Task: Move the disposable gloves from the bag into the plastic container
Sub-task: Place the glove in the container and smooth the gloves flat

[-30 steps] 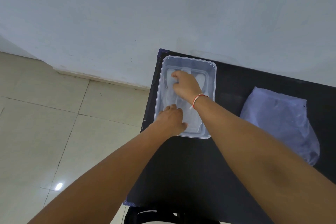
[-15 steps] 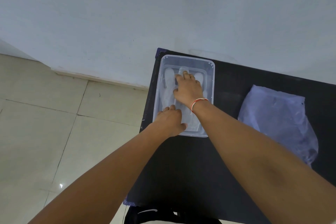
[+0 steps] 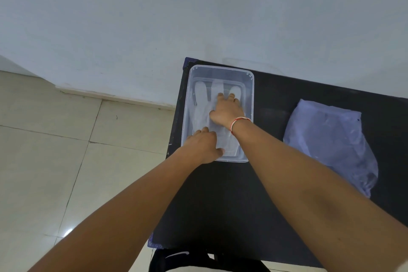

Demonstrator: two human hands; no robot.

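Observation:
A clear plastic container stands at the far left end of the black table. White disposable gloves lie flat inside it, fingers pointing toward the wall. My right hand, a red-and-white thread on its wrist, presses palm-down on the gloves with fingers spread. My left hand rests at the container's near left corner, fingers on the glove cuffs. A translucent bluish bag lies to the right on the table, apart from both hands.
The table's left edge runs just beside the container, with beige floor tiles below. A pale wall stands right behind the table. A dark item with a white mark shows under the table's near edge.
My right hand slid across the gloves from the container's far left toward its middle right, flattening them. My left hand stayed at the near corner.

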